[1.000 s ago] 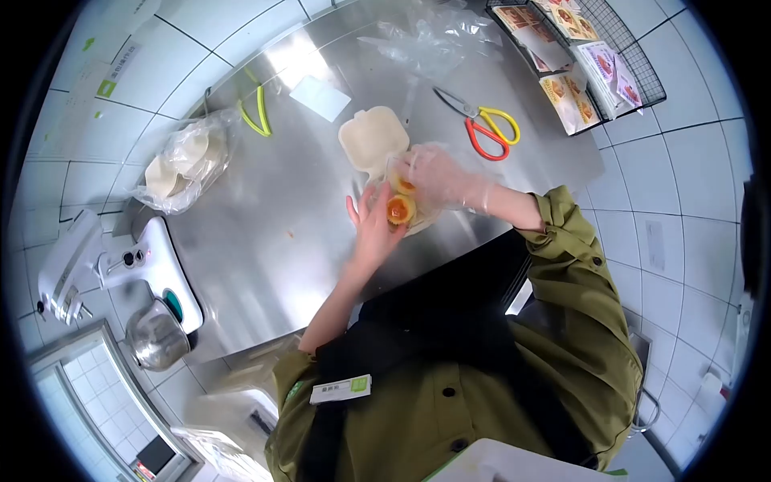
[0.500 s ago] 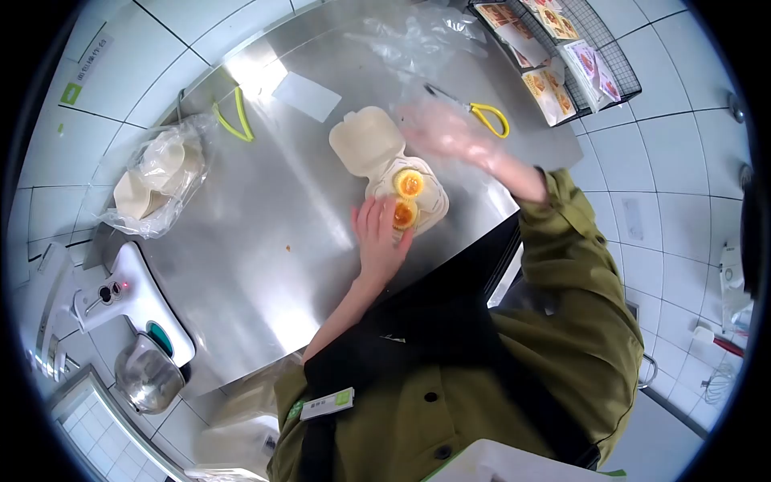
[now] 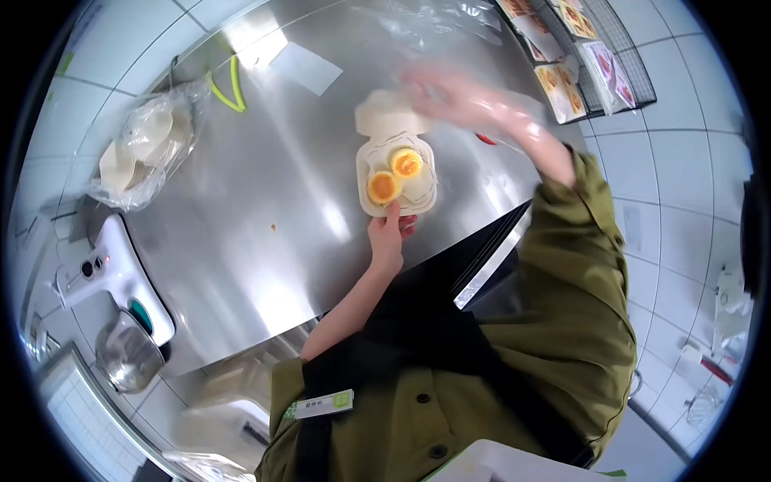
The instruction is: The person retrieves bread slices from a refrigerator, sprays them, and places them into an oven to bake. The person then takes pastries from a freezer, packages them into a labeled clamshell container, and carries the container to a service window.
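Note:
Two round tarts with orange-yellow tops, an upper one (image 3: 406, 163) and a lower one (image 3: 384, 188), sit in the base of a beige clamshell box (image 3: 419, 191). The box stands open, its lid (image 3: 385, 115) lying away from me. My left hand (image 3: 388, 240) grips the near edge of the base, thumb over the rim and fingers beneath. Above the lid's right side, my right hand (image 3: 450, 92), in a clear plastic glove, is smeared by motion and its fingers cannot be made out well.
On the steel table (image 3: 233, 265) lie a bag of beige boxes (image 3: 148, 145), green-handled tool (image 3: 233, 87), white sheet (image 3: 307, 68) and clear plastic (image 3: 434, 24). A wire basket of packets (image 3: 594, 60) stands right; a mixer (image 3: 120, 273) stands left. Scissors (image 3: 485, 139) are mostly hidden under my right arm.
My right hand has left the tarts and moved away to the box lid. My left hand has shifted from beside the lower tart to the near rim, and the box has turned straighter.

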### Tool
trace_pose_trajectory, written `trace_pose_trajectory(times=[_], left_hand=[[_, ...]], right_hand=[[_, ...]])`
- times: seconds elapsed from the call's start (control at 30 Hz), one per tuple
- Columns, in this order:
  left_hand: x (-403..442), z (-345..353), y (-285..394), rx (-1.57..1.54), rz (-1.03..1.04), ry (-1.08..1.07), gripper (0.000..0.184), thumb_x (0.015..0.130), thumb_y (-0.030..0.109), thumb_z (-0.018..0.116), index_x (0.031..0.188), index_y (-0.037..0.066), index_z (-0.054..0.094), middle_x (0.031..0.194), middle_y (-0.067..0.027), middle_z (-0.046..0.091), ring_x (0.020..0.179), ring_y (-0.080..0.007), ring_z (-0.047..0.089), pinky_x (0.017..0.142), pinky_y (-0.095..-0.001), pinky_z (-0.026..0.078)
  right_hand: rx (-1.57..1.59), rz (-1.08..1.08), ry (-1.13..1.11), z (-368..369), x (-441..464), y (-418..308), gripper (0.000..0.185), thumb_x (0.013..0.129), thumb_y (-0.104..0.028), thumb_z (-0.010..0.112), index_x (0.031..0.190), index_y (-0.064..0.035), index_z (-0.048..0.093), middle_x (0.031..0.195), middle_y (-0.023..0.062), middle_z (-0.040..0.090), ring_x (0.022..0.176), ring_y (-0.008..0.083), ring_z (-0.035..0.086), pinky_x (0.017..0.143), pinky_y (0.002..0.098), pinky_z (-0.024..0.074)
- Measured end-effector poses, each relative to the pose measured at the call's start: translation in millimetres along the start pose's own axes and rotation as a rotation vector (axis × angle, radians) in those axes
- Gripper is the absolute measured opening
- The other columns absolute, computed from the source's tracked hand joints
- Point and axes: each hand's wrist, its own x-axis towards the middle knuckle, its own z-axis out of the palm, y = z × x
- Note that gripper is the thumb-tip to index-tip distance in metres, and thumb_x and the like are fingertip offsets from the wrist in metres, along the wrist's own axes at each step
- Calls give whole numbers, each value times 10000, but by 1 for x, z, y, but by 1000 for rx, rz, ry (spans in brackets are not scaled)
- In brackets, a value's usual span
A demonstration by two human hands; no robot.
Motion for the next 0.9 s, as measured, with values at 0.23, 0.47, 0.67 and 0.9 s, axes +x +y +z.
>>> trace_pose_trajectory(times=[0.23,0.47,0.67,0.9], left_hand=[[6,-2,8,66,242,72,185,869,158,510,952,-8,509,834,-70,591,738,-131,589,610,-239,474],[2,-11,-6,-79,308,-89,133,860,91,504,940,-15,495,878,-106,575,835,-184,588,785,-302,486],[4,-15,-7,-90,325,-96,118,862,69,492,928,-30,494,895,-130,577,842,-199,594,796,-322,491],[11,-16,-19,-89,339,-84,118,868,57,479,920,-47,501,859,-116,592,779,-186,610,705,-295,518]], right_hand=[[-58,29,20,85,-54,-26,631,647,-292,656,1197,-65,447,1228,199,399,1101,347,418,902,379,375],[-24,148,107,109,-56,-34,727,634,-252,662,1271,-92,353,1272,218,327,1118,394,364,951,415,325],[-163,73,111,118,-56,-28,706,649,-239,653,1272,-104,349,1260,207,345,1123,386,358,939,430,327],[-125,124,120,123,-52,-40,684,667,-287,646,1265,-106,368,1262,202,339,1151,387,324,954,415,312]])
